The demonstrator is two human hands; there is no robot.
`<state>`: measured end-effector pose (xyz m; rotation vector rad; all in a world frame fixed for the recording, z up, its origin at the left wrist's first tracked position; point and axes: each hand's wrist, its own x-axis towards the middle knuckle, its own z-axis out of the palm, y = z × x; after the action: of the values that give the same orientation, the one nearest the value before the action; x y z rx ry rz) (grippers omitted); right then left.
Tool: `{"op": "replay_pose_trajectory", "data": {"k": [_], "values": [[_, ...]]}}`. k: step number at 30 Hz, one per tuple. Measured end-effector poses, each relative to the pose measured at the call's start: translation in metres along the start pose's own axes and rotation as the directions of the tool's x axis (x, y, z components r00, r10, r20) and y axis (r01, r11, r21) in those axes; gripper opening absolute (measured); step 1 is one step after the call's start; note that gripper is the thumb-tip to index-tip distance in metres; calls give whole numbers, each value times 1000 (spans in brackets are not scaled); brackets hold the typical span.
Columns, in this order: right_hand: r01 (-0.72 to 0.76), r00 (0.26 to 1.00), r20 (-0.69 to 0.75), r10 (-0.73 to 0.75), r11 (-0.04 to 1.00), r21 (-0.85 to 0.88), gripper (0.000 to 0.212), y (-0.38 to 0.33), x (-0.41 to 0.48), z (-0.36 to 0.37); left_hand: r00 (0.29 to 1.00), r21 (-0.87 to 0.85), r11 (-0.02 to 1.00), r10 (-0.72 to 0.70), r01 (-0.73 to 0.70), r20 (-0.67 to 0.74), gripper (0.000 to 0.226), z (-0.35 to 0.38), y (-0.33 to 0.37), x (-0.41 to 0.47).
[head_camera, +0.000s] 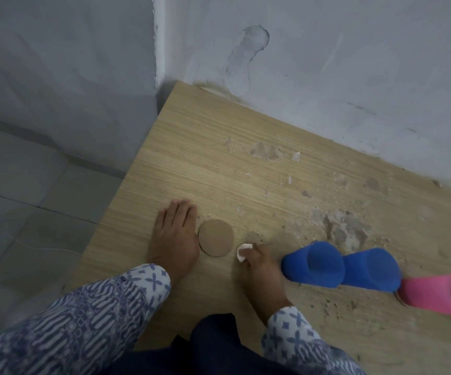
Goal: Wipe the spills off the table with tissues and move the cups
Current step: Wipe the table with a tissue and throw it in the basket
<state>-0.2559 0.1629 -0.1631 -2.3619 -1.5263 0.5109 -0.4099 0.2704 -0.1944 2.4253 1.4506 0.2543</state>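
The left hand (174,239) is lying flat near the left edge of the worktop (205,147) — fingers straight. The right hand (262,274) is pinching a tissue (243,251) against the worktop, a blue cup (313,263) just beside it.

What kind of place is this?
Probably a plain room in a home: a worn wooden table stands in the corner against a scuffed painted wall, above a pale tiled floor.

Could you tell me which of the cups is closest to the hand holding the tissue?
The leftmost blue cup, right beside the right hand; the other blue cup and the pink cup are farther right.
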Motion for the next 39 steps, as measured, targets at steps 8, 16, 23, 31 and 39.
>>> {"op": "replay_pose_trajectory", "data": {"k": [8, 16, 23, 31, 39], "values": [[-69, 997, 47, 69, 998, -6, 18, 3, 38, -5, 1000, 0, 1000, -4, 4, 0, 53, 1, -1, -1], [-110, 994, 8, 110, 992, 62, 13, 10, 5, -5, 1000, -2, 1000, -5, 5, 2, 53, 1, 0, 1], [-133, 990, 42, 137, 988, -73, 24, 5, 46, -14, 1000, -7, 1000, -1, 1, 7, 53, 1, 0, 0], [-186, 960, 185, 210, 973, -137, 26, -8, 0, -12, 1000, -3, 1000, -11, 11, 17, 55, 2, -1, 0], [-157, 980, 114, 160, 987, -32, 23, -4, 40, -15, 1000, -2, 1000, -3, 3, 10, 53, 1, 0, -1]]}}
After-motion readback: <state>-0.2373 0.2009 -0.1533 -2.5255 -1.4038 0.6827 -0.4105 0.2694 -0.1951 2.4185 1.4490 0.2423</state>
